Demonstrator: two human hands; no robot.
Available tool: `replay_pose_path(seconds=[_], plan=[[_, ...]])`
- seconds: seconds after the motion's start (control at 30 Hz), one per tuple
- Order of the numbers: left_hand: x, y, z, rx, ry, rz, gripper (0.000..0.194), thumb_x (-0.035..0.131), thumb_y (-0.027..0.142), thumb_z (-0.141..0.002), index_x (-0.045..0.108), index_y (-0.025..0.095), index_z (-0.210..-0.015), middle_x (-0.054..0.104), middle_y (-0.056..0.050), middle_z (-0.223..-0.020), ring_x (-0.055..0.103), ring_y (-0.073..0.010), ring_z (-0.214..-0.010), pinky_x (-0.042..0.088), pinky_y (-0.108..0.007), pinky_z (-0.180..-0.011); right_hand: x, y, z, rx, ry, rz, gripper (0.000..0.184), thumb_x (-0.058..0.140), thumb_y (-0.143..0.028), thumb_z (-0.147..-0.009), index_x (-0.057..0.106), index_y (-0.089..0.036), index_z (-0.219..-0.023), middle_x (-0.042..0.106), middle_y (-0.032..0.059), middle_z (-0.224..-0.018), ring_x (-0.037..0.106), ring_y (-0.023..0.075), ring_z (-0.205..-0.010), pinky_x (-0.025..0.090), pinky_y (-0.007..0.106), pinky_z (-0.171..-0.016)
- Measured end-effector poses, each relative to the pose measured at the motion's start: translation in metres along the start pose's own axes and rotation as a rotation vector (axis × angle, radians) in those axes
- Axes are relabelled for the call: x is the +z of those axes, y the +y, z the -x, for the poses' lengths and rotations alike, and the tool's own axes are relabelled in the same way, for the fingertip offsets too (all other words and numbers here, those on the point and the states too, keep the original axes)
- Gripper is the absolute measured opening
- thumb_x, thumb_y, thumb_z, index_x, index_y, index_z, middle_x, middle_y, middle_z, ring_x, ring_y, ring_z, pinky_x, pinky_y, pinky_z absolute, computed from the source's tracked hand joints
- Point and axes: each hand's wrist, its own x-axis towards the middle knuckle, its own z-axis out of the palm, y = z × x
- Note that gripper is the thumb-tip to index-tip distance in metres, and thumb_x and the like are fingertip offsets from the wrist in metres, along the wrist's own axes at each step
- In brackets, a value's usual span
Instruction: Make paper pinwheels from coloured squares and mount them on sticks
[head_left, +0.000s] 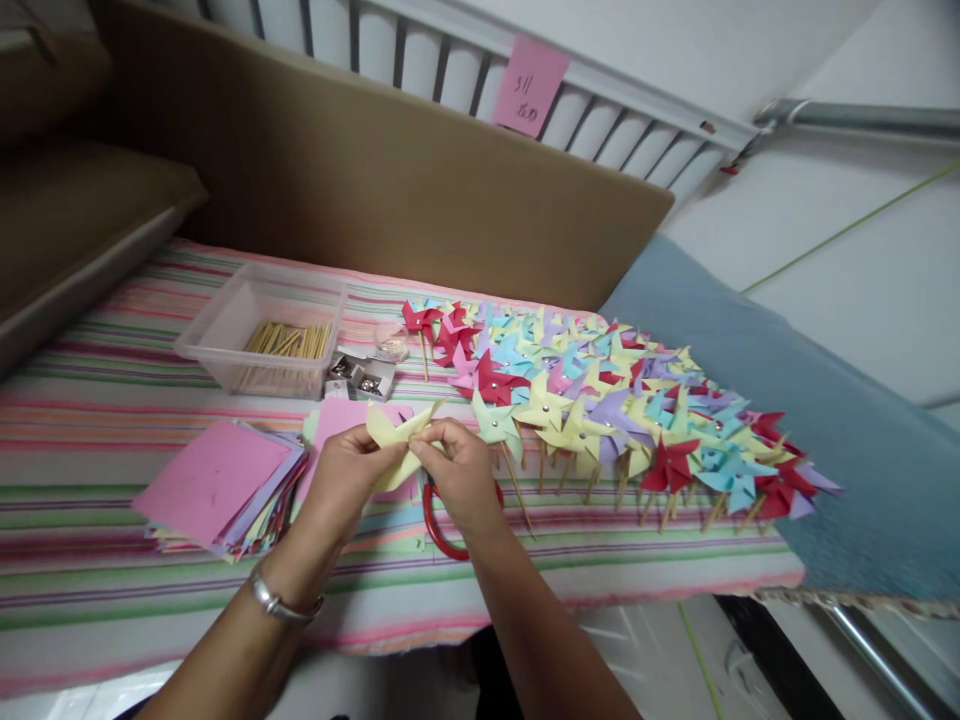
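Between my two hands is a yellow paper pinwheel (388,428), its blades partly folded in. My left hand (354,462) pinches it from the left side, thumb towards its centre. From the right, my right hand (456,465) grips the same paper at the centre with thumb and fingertips; whether a pin is there is hidden. Under my hands lie pink paper sheets (330,425) and scissors with red handles (442,535), partly covered by my right hand. A stack of coloured paper squares (217,480), pink on top, lies left of my left hand.
A clear plastic box (217,345) holds thin wooden sticks (292,340). Beside it are small boxes of metal pins (367,383) and a clear round container (391,343). Many finished pinwheels (577,415) on sticks cover the right side. A cardboard panel (375,180) stands behind.
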Motion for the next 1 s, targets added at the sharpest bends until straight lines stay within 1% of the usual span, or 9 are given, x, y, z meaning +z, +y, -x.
replay_pose_path(seconds=[0.1, 0.3, 0.37, 0.47, 0.57, 0.67, 0.83, 0.93, 1.0], plan=[[-0.001, -0.001, -0.001, 0.001, 0.005, -0.004, 0.030, 0.084, 0.027, -0.047, 0.074, 0.014, -0.072, 0.072, -0.006, -0.072, 0.061, -0.0178, -0.060, 0.046, -0.026, -0.057, 0.000, 0.001, 0.000, -0.022, -0.003, 0.005, 0.005, 0.064, -0.022, -0.070, 0.062, -0.020, -0.066, 0.062, 0.0010, -0.075, 0.060, 0.0167, -0.076, 0.047, 0.029, -0.075], [-0.003, -0.002, -0.001, 0.018, -0.015, 0.001, 0.026, 0.083, 0.024, -0.050, 0.075, 0.015, -0.073, 0.072, -0.005, -0.071, 0.060, -0.0154, -0.060, 0.045, -0.024, -0.057, -0.002, 0.003, 0.000, -0.003, -0.012, 0.019, 0.005, 0.063, -0.023, -0.073, 0.062, -0.020, -0.069, 0.065, 0.0012, -0.076, 0.060, 0.0173, -0.078, 0.047, 0.029, -0.074], [-0.004, -0.001, -0.001, 0.020, -0.041, 0.017, 0.026, 0.083, 0.024, -0.051, 0.075, 0.016, -0.075, 0.072, -0.005, -0.072, 0.060, -0.0149, -0.061, 0.045, -0.023, -0.058, -0.003, 0.000, 0.001, 0.003, -0.018, 0.040, 0.005, 0.063, -0.024, -0.074, 0.062, -0.020, -0.071, 0.065, 0.0013, -0.078, 0.060, 0.0177, -0.080, 0.047, 0.029, -0.076], [-0.005, 0.001, -0.001, -0.006, -0.115, 0.047, 0.030, 0.083, 0.025, -0.053, 0.075, 0.016, -0.080, 0.072, -0.006, -0.077, 0.061, -0.0154, -0.065, 0.046, -0.024, -0.061, -0.003, -0.003, 0.002, 0.010, -0.012, 0.078, 0.005, 0.062, -0.024, -0.075, 0.062, -0.020, -0.073, 0.065, 0.0007, -0.078, 0.061, 0.0177, -0.080, 0.046, 0.029, -0.076], [-0.005, 0.002, -0.001, -0.031, -0.160, 0.052, 0.033, 0.085, 0.027, -0.052, 0.075, 0.015, -0.082, 0.072, -0.007, -0.079, 0.061, -0.0158, -0.065, 0.046, -0.025, -0.062, -0.003, -0.003, 0.002, -0.002, -0.038, 0.056, 0.006, 0.059, -0.022, -0.076, 0.060, -0.020, -0.081, 0.065, 0.0008, -0.083, 0.061, 0.0177, -0.083, 0.046, 0.029, -0.077], [-0.006, 0.001, -0.002, -0.021, -0.163, 0.026, 0.031, 0.084, 0.028, -0.052, 0.074, 0.014, -0.078, 0.071, -0.006, -0.075, 0.059, -0.0148, -0.061, 0.045, -0.025, -0.060, -0.003, 0.000, 0.002, -0.047, -0.069, 0.021, 0.013, 0.058, -0.020, -0.076, 0.058, -0.021, -0.090, 0.065, 0.0015, -0.089, 0.062, 0.0178, -0.088, 0.047, 0.029, -0.079], [-0.008, 0.001, -0.001, 0.027, -0.154, 0.001, 0.025, 0.080, 0.026, -0.055, 0.073, 0.012, -0.075, 0.069, -0.005, -0.070, 0.056, -0.0139, -0.061, 0.043, -0.025, -0.061, -0.009, 0.000, 0.006, -0.128, -0.090, 0.105, 0.018, 0.058, -0.019, -0.078, 0.057, -0.022, -0.096, 0.064, 0.0027, -0.097, 0.060, 0.0181, -0.096, 0.045, 0.030, -0.084], [-0.009, 0.001, -0.001, 0.060, -0.145, -0.045, 0.021, 0.077, 0.026, -0.058, 0.071, 0.011, -0.072, 0.065, -0.003, -0.064, 0.053, -0.0125, -0.057, 0.040, -0.025, -0.058, -0.010, -0.003, 0.008, -0.127, -0.124, 0.074, 0.020, 0.059, -0.019, -0.079, 0.056, -0.023, -0.099, 0.063, 0.0037, -0.100, 0.060, 0.0188, -0.097, 0.045, 0.032, -0.085], [-0.009, 0.002, -0.001, 0.067, -0.140, -0.064, 0.021, 0.075, 0.026, -0.059, 0.070, 0.011, -0.072, 0.063, -0.002, -0.063, 0.051, -0.0119, -0.056, 0.038, -0.024, -0.055, -0.008, -0.005, 0.009, -0.106, -0.129, 0.009, 0.022, 0.061, -0.020, -0.079, 0.055, -0.023, -0.100, 0.064, 0.0043, -0.099, 0.061, 0.0192, -0.095, 0.047, 0.031, -0.082]])
